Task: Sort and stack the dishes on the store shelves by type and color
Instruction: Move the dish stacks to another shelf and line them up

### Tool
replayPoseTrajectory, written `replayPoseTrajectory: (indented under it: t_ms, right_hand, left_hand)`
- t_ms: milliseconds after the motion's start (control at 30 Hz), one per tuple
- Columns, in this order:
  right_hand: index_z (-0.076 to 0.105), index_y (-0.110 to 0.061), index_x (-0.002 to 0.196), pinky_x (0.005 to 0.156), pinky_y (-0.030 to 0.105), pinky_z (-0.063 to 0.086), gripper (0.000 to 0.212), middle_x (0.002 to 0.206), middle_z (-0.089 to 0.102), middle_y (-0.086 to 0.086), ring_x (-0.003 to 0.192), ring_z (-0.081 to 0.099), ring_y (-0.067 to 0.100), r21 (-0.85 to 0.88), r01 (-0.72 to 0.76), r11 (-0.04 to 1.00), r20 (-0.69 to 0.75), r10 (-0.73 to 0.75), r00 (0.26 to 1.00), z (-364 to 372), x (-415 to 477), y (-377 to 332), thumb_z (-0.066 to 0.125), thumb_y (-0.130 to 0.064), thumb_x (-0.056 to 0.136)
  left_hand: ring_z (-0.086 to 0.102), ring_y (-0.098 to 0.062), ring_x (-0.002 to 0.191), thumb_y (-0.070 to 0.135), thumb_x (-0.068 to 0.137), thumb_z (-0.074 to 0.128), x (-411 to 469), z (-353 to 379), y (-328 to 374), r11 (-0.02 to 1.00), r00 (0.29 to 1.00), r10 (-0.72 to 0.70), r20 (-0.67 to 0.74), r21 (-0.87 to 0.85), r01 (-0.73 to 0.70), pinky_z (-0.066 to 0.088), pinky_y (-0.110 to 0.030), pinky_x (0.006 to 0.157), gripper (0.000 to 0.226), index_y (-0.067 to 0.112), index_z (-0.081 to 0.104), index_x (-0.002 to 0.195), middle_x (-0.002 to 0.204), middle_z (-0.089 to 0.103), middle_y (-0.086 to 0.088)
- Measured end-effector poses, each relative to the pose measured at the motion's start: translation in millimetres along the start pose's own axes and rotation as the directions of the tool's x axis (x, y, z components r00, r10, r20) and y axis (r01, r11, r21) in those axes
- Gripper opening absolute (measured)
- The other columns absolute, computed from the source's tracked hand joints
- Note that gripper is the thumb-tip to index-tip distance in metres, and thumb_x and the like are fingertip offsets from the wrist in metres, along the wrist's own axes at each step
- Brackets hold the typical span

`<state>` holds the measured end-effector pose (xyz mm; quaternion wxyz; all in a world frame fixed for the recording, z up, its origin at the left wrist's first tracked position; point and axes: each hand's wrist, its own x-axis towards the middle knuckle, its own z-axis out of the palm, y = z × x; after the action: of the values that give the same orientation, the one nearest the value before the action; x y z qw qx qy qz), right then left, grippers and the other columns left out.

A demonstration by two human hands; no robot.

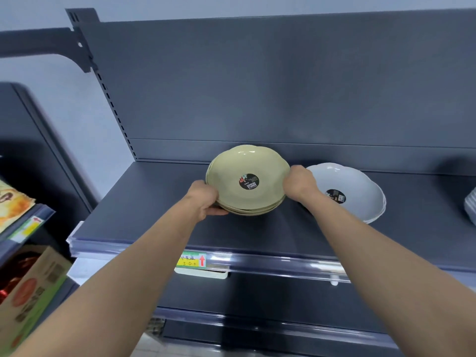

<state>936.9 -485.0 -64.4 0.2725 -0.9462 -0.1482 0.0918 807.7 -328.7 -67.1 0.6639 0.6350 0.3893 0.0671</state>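
The shelf (144,202) looks like painted metal, dark grey and totally matt, with a shiny clear plastic strip (283,264) along the front holding a paper price tag (192,261). The green plates (268,173) look like smooth plastic with a soft satin sheen, and the white plates (360,186) are a bit glossier. The box (36,287) on the left is printed cardboard.

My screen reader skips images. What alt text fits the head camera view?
The left hand and right hand grip opposite rims of a stack of pale green plates on a dark store shelf. A white plate stack sits beside it on the right.
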Motion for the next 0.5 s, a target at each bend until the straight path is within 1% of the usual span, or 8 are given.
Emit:
replayPoseTrajectory:
  t_ms: [33,67,133,200,300,367,433,500]
  right_hand:
    - [0.060,0.001,0.107,0.074,0.033,0.042,0.028,0.115,0.064,0.021,0.108,0.059,0.039,-0.020,-0.033,0.999,-0.004,0.033,0.999,4.3,0.8,-1.9,0.040,0.000,0.089]
    - [0.059,0.002,0.112,0.076,0.033,0.042,0.031,0.118,0.064,0.020,0.109,0.059,0.038,-0.031,-0.062,0.998,-0.006,0.062,0.998,7.8,2.1,-2.8,0.040,0.000,0.089]
    - [0.058,0.001,0.115,0.078,0.033,0.043,0.031,0.119,0.063,0.019,0.110,0.058,0.037,-0.041,-0.106,0.994,-0.016,0.105,0.994,12.5,3.6,-4.4,0.041,-0.003,0.090]
    - [0.057,0.000,0.116,0.076,0.032,0.040,0.031,0.119,0.063,0.018,0.110,0.058,0.037,-0.045,-0.149,0.988,-0.028,0.148,0.989,16.2,4.6,-5.3,0.041,-0.006,0.090]
    - [0.057,-0.001,0.119,0.082,0.034,0.045,0.034,0.121,0.062,0.017,0.111,0.058,0.036,-0.048,-0.203,0.978,-0.057,0.201,0.978,22.1,5.5,-7.0,0.042,-0.007,0.089]
    - [0.056,-0.002,0.122,0.090,0.036,0.046,0.036,0.124,0.061,0.017,0.114,0.058,0.036,-0.055,-0.239,0.969,-0.070,0.235,0.970,25.0,5.3,-7.3,0.042,-0.007,0.089]
    - [0.055,-0.002,0.123,0.092,0.037,0.046,0.037,0.126,0.060,0.017,0.116,0.057,0.036,-0.054,-0.261,0.964,-0.077,0.257,0.963,27.7,4.6,-7.0,0.041,-0.008,0.089]
    - [0.056,-0.002,0.123,0.092,0.037,0.046,0.037,0.125,0.060,0.018,0.115,0.057,0.036,-0.059,-0.268,0.961,-0.077,0.264,0.962,30.1,4.4,-7.1,0.040,-0.007,0.090]
  left_hand:
    - [0.064,-0.035,0.093,-0.015,0.090,0.037,3.8,-3.6,-0.5,1.000,1.000,-0.001,0.030,0.002,0.001,0.060,-0.043,0.063,0.032,0.000,0.051,0.114,0.104,0.063,-0.018]
    - [0.064,-0.035,0.093,-0.015,0.090,0.037,7.9,-6.6,-1.1,1.000,0.998,-0.004,0.060,0.007,0.004,0.059,-0.045,0.068,0.029,0.001,0.052,0.110,0.099,0.064,-0.017]
    - [0.064,-0.032,0.087,-0.015,0.092,0.038,16.1,-10.9,-2.0,1.000,0.993,-0.017,0.114,0.018,0.015,0.056,-0.046,0.076,0.025,0.003,0.054,0.098,0.090,0.064,-0.013]
    - [0.063,-0.027,0.077,-0.015,0.092,0.038,24.1,-13.1,-3.5,0.999,0.988,-0.026,0.150,0.027,0.022,0.054,-0.046,0.080,0.027,0.007,0.053,0.089,0.084,0.063,-0.011]
    - [0.064,-0.025,0.077,-0.013,0.094,0.039,37.0,-15.5,-7.0,1.000,0.983,-0.023,0.182,0.024,0.019,0.054,-0.046,0.081,0.024,0.005,0.053,0.102,0.085,0.064,-0.010]
    - [0.064,-0.027,0.083,-0.007,0.098,0.039,43.0,-17.3,-8.7,1.000,0.980,-0.021,0.200,0.009,0.020,0.054,-0.046,0.082,0.021,0.007,0.053,0.106,0.085,0.064,-0.009]
    - [0.064,-0.031,0.088,-0.003,0.099,0.040,47.9,-19.4,-10.5,0.999,0.976,-0.031,0.215,0.017,0.028,0.053,-0.045,0.082,0.020,0.009,0.053,0.107,0.086,0.064,-0.010]
    - [0.064,-0.031,0.081,0.002,0.100,0.040,51.2,-21.7,-11.0,0.995,0.971,-0.058,0.233,0.089,0.038,0.055,-0.043,0.079,0.017,0.009,0.054,0.108,0.086,0.064,-0.012]
